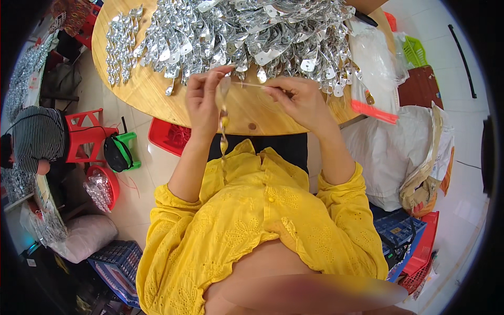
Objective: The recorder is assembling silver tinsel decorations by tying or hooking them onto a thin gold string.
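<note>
Nearest the wooden tabletop's (157, 100) front edge, the left hand (202, 100) has its fingers pinching a dangling string of small glossy teardrop pieces (223, 123). The right hand (299, 100) pinches a thin wire (252, 84). Beyond, shiny silver leaf-shaped pieces (236, 37) lie heaped across the tabletop.

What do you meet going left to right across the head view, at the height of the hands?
Red plastic stool → left hand, pinching a small clear packet → right hand, holding a thin strip → clear bag with a red edge → brown board on the floor.
</note>
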{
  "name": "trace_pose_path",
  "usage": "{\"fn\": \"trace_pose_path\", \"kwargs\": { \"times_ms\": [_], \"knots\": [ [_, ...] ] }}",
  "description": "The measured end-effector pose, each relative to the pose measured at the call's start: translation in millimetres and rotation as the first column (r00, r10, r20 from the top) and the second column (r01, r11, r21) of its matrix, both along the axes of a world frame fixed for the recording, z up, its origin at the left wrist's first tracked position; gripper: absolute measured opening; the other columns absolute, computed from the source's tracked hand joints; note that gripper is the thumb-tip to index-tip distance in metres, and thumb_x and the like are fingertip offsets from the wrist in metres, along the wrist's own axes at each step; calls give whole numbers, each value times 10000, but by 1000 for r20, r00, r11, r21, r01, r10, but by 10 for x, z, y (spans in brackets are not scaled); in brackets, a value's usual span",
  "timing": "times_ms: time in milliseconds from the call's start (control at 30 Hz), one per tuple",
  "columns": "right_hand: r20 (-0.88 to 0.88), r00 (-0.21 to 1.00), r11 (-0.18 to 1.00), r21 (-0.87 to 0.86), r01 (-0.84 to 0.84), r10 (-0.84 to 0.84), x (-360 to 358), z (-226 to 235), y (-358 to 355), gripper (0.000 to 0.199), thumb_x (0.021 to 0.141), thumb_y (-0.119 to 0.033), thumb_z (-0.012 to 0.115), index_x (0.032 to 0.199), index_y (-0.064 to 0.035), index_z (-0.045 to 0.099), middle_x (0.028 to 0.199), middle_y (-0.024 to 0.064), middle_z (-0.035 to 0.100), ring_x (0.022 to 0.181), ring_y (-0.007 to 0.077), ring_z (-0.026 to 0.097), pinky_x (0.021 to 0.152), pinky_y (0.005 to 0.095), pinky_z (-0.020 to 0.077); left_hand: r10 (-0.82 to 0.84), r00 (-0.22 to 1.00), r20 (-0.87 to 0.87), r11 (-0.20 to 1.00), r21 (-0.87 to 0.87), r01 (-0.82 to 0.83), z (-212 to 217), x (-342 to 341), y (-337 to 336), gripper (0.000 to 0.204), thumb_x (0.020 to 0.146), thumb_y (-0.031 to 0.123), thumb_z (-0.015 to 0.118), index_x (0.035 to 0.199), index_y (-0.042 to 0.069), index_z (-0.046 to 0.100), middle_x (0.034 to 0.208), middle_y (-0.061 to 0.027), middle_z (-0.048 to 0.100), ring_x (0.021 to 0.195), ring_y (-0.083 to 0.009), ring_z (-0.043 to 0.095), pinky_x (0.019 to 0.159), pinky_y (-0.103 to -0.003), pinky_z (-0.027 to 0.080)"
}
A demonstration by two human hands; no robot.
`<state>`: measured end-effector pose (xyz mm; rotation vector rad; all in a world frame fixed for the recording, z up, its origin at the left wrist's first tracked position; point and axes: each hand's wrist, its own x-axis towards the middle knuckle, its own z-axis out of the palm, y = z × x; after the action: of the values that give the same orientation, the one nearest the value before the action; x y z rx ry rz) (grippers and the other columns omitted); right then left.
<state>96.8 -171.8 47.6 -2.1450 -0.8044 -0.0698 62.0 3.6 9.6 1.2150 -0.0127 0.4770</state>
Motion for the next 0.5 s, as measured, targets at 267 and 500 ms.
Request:
{"fn": "trace_pose_path", "kwargs": {
  "times_ms": [267,500],
  "knots": [
    [-88,996,995,101,2,7,79,154,27,97,714,-75,603,788,-12,602,666,50,588,552,84,530,494,194,408,58,998,-28,910,413,-41,-99,117,-239,52,836,72,437,831,26,414,653,-22,444,568,-74,408,527,-189,345],
    [-397,914,898,369,240,-81,73,40,-201,118,725,-51,600,826,10,593,680,45,592,595,64,538,498,161,400,70,998,4,972,224,-69,-99,110,-175,61,842,81,431,835,28,404,663,-1,420,582,-48,376,521,-170,323]
  ]
}}
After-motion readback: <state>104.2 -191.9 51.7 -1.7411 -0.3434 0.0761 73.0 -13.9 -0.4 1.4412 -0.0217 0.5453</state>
